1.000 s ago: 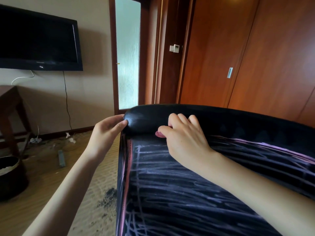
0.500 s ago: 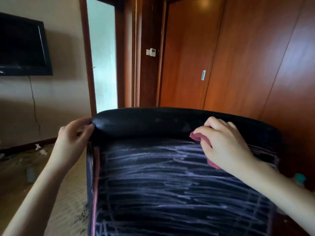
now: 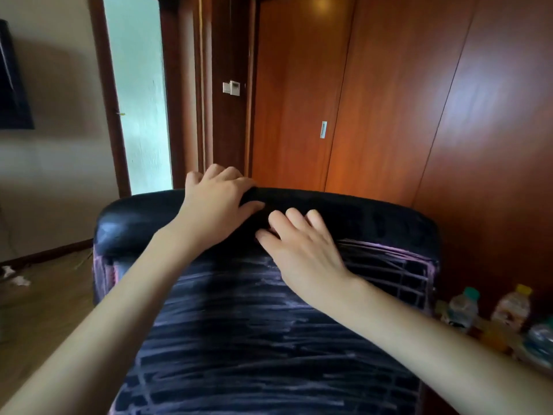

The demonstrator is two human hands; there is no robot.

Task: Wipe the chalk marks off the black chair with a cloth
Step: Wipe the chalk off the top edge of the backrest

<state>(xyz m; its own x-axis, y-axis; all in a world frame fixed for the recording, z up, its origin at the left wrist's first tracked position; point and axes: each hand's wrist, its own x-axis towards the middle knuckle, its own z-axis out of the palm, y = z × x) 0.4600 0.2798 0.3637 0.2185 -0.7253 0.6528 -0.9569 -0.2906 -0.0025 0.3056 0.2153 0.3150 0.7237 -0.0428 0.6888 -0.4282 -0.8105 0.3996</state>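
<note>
Wiping step: judged in hand, near the top of the chair back, with most of the marks not yet cleared.
Left hand [image 3: 218,202]: at about 11 o'clock of centre, draped over the padded top roll of the black chair [image 3: 389,223]; fingers curl over the far side and the thumb lies on the near side, so it grips the roll. Likely reason: to steady the chair back against the push of the wiping hand.
Right hand [image 3: 302,250]: just beside the left, toward 1 o'clock of centre, lying on the chair back right below the roll; fingers lightly bent and a little spread, pressing down.
Cloth: not visible; if it is under the right palm, the hand hides it, so whether the fingers clamp on anything I cannot tell.
Chalk marks [image 3: 269,339]: pale purple strokes, mostly crosswise, covering the back from below the hands down to 6 o'clock; a pink line runs along the left edge near 9 o'clock.
Top roll: dark and free of strokes.
Plastic bottles [image 3: 460,310]: at 4 o'clock, standing beside the chair against the wooden wall panels [image 3: 493,145].
Frosted door [image 3: 137,100]: at 11 o'clock.
Risk, judged: strokes may smear rather than lift.
</note>
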